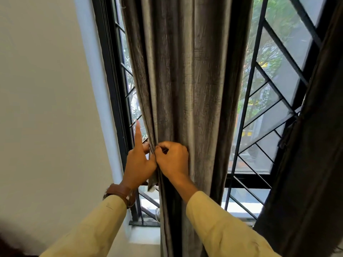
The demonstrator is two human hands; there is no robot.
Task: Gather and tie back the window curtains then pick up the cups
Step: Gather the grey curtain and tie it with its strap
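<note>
Grey curtain [185,80] bunched, left hand [138,164], right hand [173,158] gripping

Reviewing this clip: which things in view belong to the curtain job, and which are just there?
Job:
- grey curtain, bunched
- left hand and right hand, both gripping it
- dark curtain at the right
- no cups in view

Just there:
- window frame
- wristwatch
- white wall
</note>
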